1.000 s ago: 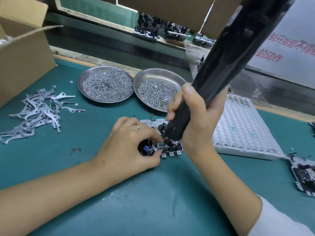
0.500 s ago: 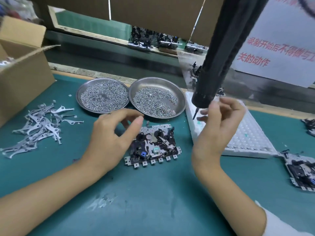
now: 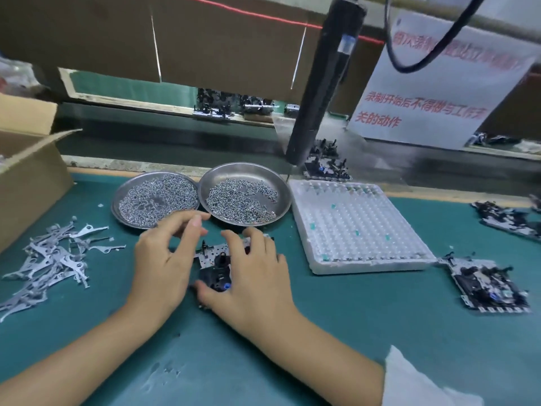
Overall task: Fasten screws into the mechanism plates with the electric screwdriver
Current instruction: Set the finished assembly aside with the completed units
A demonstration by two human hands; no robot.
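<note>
The head view shows the right hand (image 3: 257,285) laid over the mechanism plate (image 3: 215,266) on the green counter (image 3: 351,332), its grip closed on the plate: the thumb curls against the near edge and the fingers reach over the far side. The left hand (image 3: 164,259) hovers just beside the plate's left edge, fingers loosely curved and spread, gripping nothing; whether it touches the plate cannot be told. The plate lies flat between the two hands, mostly hidden, so its long axis is unclear.

The electric screwdriver (image 3: 320,83) hangs free above the far edge of the counter, held by neither hand, its long axis near upright and leaning slightly right at the top, bit pointing down toward the rim of the right screw dish (image 3: 246,194). The left screw dish (image 3: 155,199) touches it. A white foam tray (image 3: 357,227) lies right of the dishes, another mechanism plate (image 3: 489,284) farther right. Loose metal levers (image 3: 49,259) are heaped at left, near a cardboard box (image 3: 26,177).
</note>
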